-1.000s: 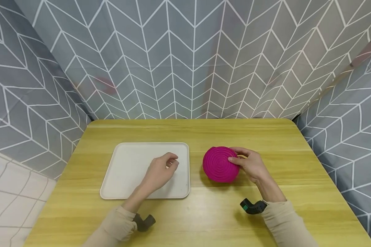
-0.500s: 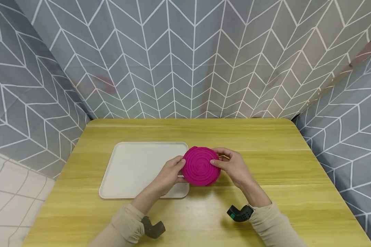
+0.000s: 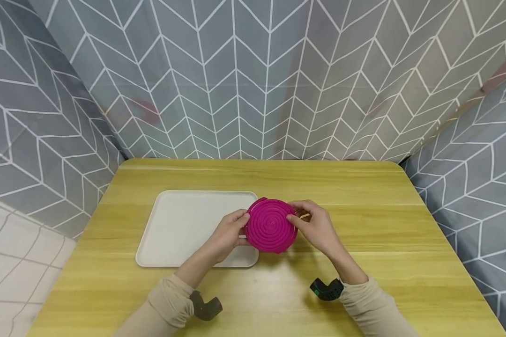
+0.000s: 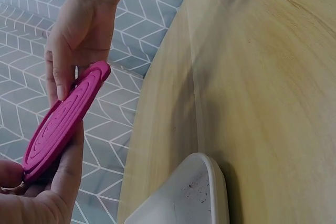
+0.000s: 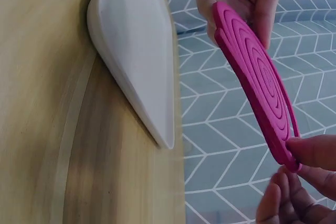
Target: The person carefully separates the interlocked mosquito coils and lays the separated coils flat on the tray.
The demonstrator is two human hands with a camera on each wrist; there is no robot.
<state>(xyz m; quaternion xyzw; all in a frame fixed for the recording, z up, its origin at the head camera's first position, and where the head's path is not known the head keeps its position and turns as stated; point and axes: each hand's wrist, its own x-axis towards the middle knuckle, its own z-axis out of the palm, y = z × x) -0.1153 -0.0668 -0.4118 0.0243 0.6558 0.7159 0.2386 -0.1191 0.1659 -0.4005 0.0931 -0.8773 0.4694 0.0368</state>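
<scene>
Right fingers (image 3: 304, 205) partly hidden behind pink spiral (image 3: 271, 225), dark specks (image 4: 196, 186) seemingly too small to name

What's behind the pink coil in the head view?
The white tray and wooden table run behind the pink coil. It covers part of the tray's right rim and some table, so those can't be seen.

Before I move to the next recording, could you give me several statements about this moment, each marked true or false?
1. The left grip and the right grip both hold the round magenta spiral-patterned disc. True.
2. The white rectangular tray rests on the yellow wood-grain table. True.
3. The disc lies flat in the tray. False: it is held up, apart from the tray.
4. In the head view, the tray is mostly right of the disc. False: mostly left.
5. Both beige fabric sleeves stop short of the hands. True.
</scene>
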